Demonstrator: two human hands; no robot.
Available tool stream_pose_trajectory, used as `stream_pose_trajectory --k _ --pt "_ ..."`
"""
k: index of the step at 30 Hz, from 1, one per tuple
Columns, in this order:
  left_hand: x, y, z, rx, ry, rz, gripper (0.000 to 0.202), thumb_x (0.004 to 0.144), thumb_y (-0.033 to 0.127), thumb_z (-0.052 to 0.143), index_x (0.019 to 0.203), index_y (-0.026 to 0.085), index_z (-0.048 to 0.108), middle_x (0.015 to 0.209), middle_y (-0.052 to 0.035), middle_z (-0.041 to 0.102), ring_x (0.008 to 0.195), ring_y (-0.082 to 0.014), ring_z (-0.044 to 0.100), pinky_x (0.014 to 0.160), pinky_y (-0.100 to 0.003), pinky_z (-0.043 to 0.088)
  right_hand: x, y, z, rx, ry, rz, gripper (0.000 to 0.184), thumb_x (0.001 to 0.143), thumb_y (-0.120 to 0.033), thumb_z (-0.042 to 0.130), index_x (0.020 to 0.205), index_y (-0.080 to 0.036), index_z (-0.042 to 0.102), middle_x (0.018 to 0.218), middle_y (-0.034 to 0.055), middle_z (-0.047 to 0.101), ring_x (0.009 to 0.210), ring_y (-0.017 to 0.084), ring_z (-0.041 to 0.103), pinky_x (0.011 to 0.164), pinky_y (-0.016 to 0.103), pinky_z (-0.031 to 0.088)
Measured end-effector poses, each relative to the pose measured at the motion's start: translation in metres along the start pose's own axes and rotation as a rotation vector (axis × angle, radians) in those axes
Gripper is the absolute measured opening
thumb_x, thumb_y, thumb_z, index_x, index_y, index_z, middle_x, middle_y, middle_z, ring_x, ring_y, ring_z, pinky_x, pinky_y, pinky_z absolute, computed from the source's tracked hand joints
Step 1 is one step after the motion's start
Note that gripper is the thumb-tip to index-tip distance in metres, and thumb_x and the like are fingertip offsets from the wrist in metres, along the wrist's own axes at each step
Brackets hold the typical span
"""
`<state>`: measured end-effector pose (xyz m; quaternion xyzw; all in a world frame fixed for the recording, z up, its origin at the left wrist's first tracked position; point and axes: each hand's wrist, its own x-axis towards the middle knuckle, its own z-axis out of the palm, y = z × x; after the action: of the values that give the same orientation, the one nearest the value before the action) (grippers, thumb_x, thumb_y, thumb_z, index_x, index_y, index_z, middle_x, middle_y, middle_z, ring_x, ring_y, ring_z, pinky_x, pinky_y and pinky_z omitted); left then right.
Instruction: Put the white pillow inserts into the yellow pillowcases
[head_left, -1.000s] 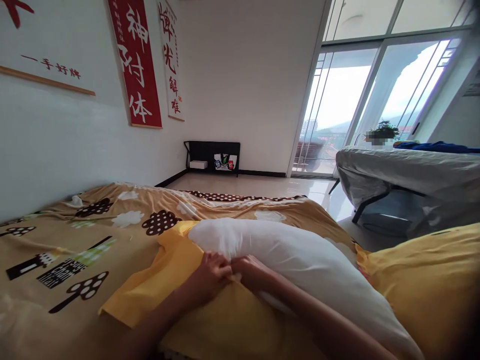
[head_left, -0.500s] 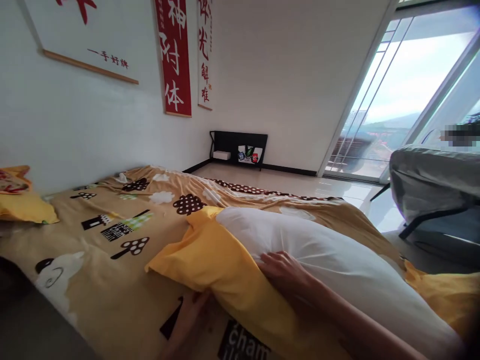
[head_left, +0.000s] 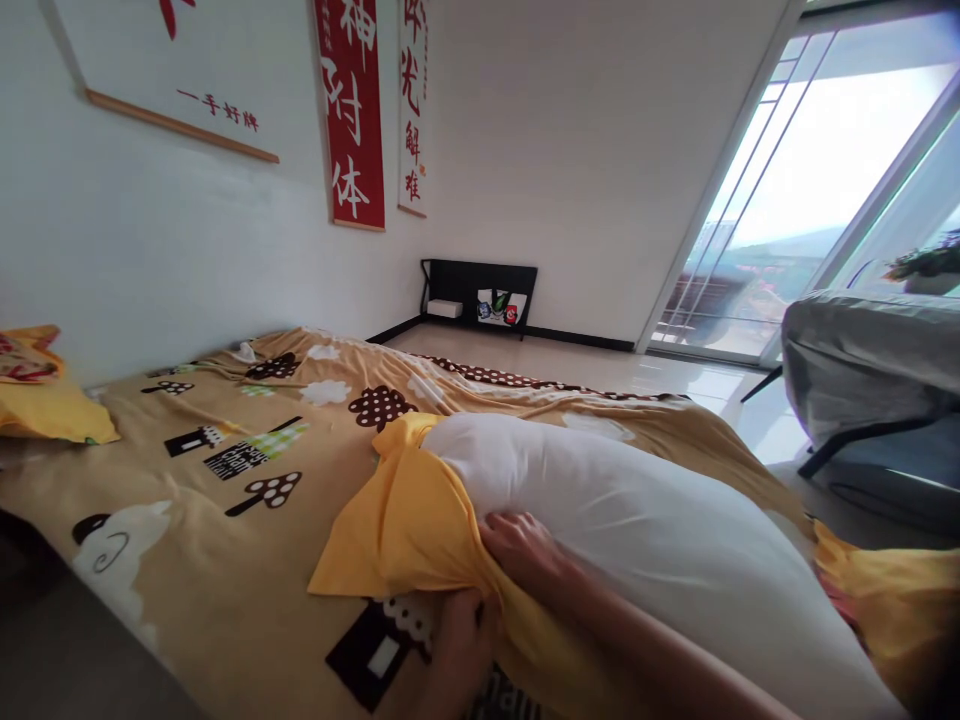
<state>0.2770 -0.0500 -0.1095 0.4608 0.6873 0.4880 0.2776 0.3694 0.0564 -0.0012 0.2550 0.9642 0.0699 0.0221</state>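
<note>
A plump white pillow [head_left: 637,510] lies on the bed, its left end partly inside a yellow pillowcase [head_left: 397,530]. My left hand [head_left: 466,632] is closed on the lower edge of the pillowcase, where the cloth bunches. Just above it, my right hand [head_left: 525,548] has its fingers curled at the rim of the case, against the white pillow; its thumb is hidden. My right forearm crosses in front of the pillow.
The bed carries a tan patterned blanket [head_left: 247,560]. Another yellow pillow [head_left: 56,405] lies at the left, and more yellow cloth [head_left: 892,590] at the right. Beyond are a low black shelf [head_left: 480,275], a grey covered chair [head_left: 862,350] and a glass door [head_left: 795,180].
My left hand has moved right and up, gathering the pillowcase edge toward the pillow. My right hand has shifted slightly left and down. The case is more bunched.
</note>
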Motion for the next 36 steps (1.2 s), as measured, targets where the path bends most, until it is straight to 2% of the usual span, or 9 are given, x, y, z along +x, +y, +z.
stream_pose_trajectory --k 3,7,12,14,17,22,27,32,36 --pt "-0.005 -0.002 -0.033 -0.020 -0.105 -0.026 0.055 0.078 0.067 0.042 0.062 0.017 0.059 0.064 -0.0046 0.059 0.070 -0.0196 0.053 0.066 -0.029 0.044 -0.013 0.011 0.007 0.085 -0.014 -0.083 0.019 0.090 -0.030 0.053 0.104 -0.026 0.065 0.092 0.0028 0.066 0.078 0.015 0.060 0.064 0.024 0.036" --pt "-0.018 -0.005 -0.111 -0.019 -0.203 -0.019 0.055 0.081 0.066 0.042 0.063 0.017 0.061 0.058 -0.0024 0.057 0.062 -0.0169 0.054 0.061 -0.026 0.044 -0.040 0.029 -0.015 0.191 0.088 -0.104 0.024 0.087 -0.034 0.056 0.109 -0.029 0.065 0.093 0.0031 0.062 0.085 0.016 0.056 0.076 0.027 0.039" --pt "-0.002 -0.011 -0.170 0.178 0.352 0.082 0.046 0.081 0.060 0.048 0.096 0.019 0.062 0.077 -0.0042 0.064 0.067 -0.0183 0.057 0.063 -0.027 0.047 -0.045 0.020 -0.055 0.195 0.233 -0.171 0.027 0.087 -0.029 0.055 0.112 -0.029 0.064 0.117 0.0079 0.058 0.106 0.024 0.051 0.092 0.040 0.038" --pt "0.018 -0.013 -0.173 0.289 0.397 0.117 0.048 0.081 0.060 0.045 0.100 0.018 0.060 0.084 -0.0066 0.065 0.074 -0.0212 0.059 0.069 -0.032 0.048 -0.037 0.016 -0.059 0.183 0.309 -0.147 0.028 0.091 -0.026 0.049 0.114 -0.024 0.064 0.117 0.0105 0.060 0.106 0.024 0.053 0.091 0.041 0.039" --pt "0.045 -0.015 -0.164 0.344 0.172 0.166 0.043 0.084 0.057 0.038 0.082 0.019 0.059 0.080 -0.0067 0.064 0.077 -0.0219 0.060 0.073 -0.033 0.047 -0.024 0.022 -0.051 0.169 0.330 -0.129 0.033 0.093 -0.024 0.047 0.122 -0.022 0.061 0.117 0.0123 0.063 0.107 0.023 0.056 0.091 0.041 0.040" --pt "0.060 -0.015 -0.167 0.308 -0.054 0.206 0.040 0.082 0.054 0.042 0.064 0.019 0.053 0.066 -0.0018 0.060 0.067 -0.0176 0.055 0.066 -0.027 0.042 -0.016 0.039 -0.039 0.220 0.074 -0.214 0.058 0.085 -0.048 0.060 0.139 -0.040 0.042 0.150 0.0085 0.036 0.136 0.029 0.033 0.105 0.057 0.025" --pt "0.057 0.005 -0.190 0.166 0.088 0.181 0.041 0.078 0.054 0.046 0.057 0.020 0.045 0.053 0.0031 0.047 0.057 -0.0133 0.047 0.056 -0.023 0.036 0.000 0.033 -0.024 0.194 -0.020 -0.270 0.075 0.079 -0.049 0.065 0.144 -0.039 0.031 0.156 0.0081 0.022 0.143 0.031 0.017 0.109 0.062 0.011" --pt "0.043 0.055 -0.151 0.392 0.100 0.256 0.038 0.088 0.043 0.039 0.060 0.019 0.047 0.059 0.0004 0.053 0.059 -0.0132 0.049 0.058 -0.024 0.034 0.014 0.022 0.000 0.114 0.050 -0.195 0.069 0.082 -0.039 0.062 0.145 -0.030 0.035 0.156 0.0087 0.021 0.143 0.030 0.014 0.110 0.059 0.013" --pt "0.035 0.050 -0.129 0.805 -0.060 0.108 0.033 0.092 0.027 0.034 0.076 0.017 0.061 0.075 -0.0080 0.068 0.072 -0.0193 0.062 0.065 -0.028 0.037 0.003 0.021 0.001 0.159 0.108 -0.158 0.061 0.086 -0.042 0.056 0.143 -0.034 0.036 0.156 0.0077 0.023 0.142 0.029 0.016 0.108 0.060 0.014"
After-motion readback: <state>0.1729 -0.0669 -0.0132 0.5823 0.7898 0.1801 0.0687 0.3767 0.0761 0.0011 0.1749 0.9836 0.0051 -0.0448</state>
